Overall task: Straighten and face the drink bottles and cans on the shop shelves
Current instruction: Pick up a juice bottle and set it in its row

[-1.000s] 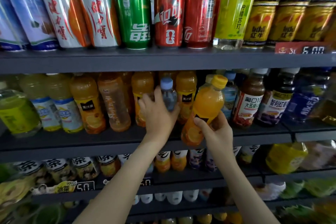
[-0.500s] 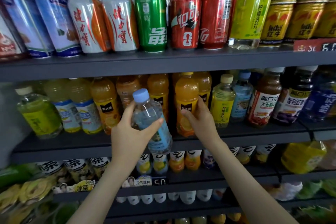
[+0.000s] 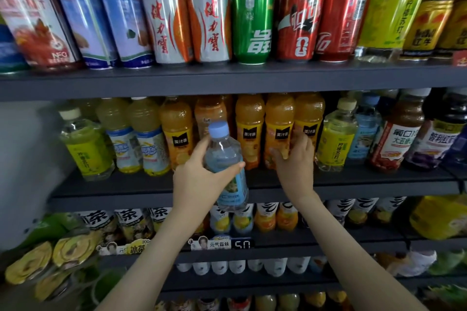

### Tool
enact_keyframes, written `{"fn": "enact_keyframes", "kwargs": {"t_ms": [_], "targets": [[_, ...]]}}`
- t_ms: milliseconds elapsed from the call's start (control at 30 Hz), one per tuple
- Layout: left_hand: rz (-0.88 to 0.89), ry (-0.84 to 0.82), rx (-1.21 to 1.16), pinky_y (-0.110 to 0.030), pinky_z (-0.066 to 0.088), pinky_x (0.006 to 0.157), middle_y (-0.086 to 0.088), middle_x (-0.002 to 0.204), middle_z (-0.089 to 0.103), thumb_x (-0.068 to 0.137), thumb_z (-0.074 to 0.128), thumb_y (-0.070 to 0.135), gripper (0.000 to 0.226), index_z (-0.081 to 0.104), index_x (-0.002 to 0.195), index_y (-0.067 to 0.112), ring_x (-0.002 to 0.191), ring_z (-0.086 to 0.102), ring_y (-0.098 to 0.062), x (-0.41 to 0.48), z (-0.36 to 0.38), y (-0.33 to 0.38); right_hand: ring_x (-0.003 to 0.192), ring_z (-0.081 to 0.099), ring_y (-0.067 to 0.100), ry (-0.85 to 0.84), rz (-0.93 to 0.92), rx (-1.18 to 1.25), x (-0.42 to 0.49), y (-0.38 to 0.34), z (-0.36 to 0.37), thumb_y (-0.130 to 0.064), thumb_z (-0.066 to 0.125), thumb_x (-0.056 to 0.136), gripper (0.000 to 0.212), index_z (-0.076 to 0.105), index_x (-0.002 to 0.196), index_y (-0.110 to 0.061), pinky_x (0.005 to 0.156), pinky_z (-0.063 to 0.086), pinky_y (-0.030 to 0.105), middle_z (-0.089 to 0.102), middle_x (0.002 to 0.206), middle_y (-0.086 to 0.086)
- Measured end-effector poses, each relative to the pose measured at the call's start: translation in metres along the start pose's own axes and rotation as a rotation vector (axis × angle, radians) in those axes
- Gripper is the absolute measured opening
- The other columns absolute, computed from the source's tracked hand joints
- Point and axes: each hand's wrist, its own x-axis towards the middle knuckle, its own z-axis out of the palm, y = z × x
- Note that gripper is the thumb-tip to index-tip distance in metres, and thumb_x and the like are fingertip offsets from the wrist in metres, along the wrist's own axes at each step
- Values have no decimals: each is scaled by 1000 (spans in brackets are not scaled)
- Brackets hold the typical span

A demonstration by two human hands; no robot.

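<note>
My left hand (image 3: 195, 179) grips a small clear bottle with a blue cap (image 3: 226, 159), held upright in front of the middle shelf (image 3: 379, 179), clear of the row. My right hand (image 3: 295, 159) wraps around the lower part of an orange juice bottle (image 3: 279, 124) standing in the orange row on that shelf. More orange juice bottles (image 3: 177, 134) stand on both sides of it. To the right stand a yellow-labelled lemon bottle (image 3: 334, 139) and a pale blue bottle (image 3: 364, 131).
The top shelf (image 3: 227, 78) carries upright cans: white-orange (image 3: 166, 23), green (image 3: 252, 20), red (image 3: 298, 17). Brown and dark bottles (image 3: 396, 139) fill the middle shelf's right end, yellow-green ones (image 3: 86, 144) its left. Lower shelves hold tea bottles (image 3: 131, 222) and a price tag (image 3: 222, 243).
My right hand set the orange bottle back into the row and still holds it low down. My left hand pulled the blue-capped bottle out of the row toward me.
</note>
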Motion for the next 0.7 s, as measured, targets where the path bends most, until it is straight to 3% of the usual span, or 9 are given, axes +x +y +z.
{"fn": "enact_keyframes", "kwargs": {"t_ms": [67,133,200,267,400,500,567,633,700], "targets": [[18,-45,11,-24,53,82,23,101,62,65,80,47,71,51,129,38,96,59,4,3,0,2,101,57,16,-121,30,208,-11,-16,-16,-29,70,84,55,47,130,-8,79,44,11,59,112,5],[28,-95,18,-21,54,78,20,103,65,63,79,51,72,53,128,34,94,60,4,7,2,6,95,60,8,-398,84,385,-25,-32,-35,-38,67,84,46,52,124,-20,77,48,12,63,104,-5],[14,-156,10,-19,53,73,18,101,67,62,78,55,69,55,124,35,90,61,4,12,8,12,99,60,2,-599,122,396,-34,-39,-52,-48,67,75,56,49,124,-29,80,49,15,62,107,-11],[13,-229,16,-13,48,67,21,95,66,62,77,58,60,55,115,42,86,60,6,14,20,19,102,57,-4,-660,127,305,-41,-39,-64,-49,74,69,68,41,127,-36,79,47,10,58,113,-19],[43,-441,-61,-9,48,66,25,86,65,63,76,57,56,54,113,44,81,59,11,8,54,40,103,57,-3,-483,263,216,-51,-21,-96,-38,77,76,61,47,129,-32,81,46,12,60,115,-19],[28,-689,-268,-28,54,84,20,106,66,72,75,47,58,47,122,50,98,62,3,-2,86,54,103,64,4,-385,421,436,-61,4,-137,-38,76,77,48,57,120,-28,84,53,28,69,110,-12],[-20,-905,-351,-33,53,89,14,120,62,79,73,37,64,39,131,50,106,61,-2,-17,108,65,103,67,14,-294,506,552,-66,18,-171,-37,72,74,48,58,119,-26,81,57,33,70,112,-6],[-30,-1075,-386,-37,55,88,9,120,64,83,71,24,67,37,138,42,104,65,-9,-35,134,79,99,69,19,-209,537,604,-69,33,-205,-31,70,73,51,55,121,-24,78,58,36,71,111,0],[16,-1120,-414,-40,56,85,8,115,67,84,70,18,66,39,138,40,100,67,-12,-54,164,95,97,70,23,-152,566,626,-72,48,-239,-25,69,76,51,49,123,-23,78,58,40,72,109,4]]}}
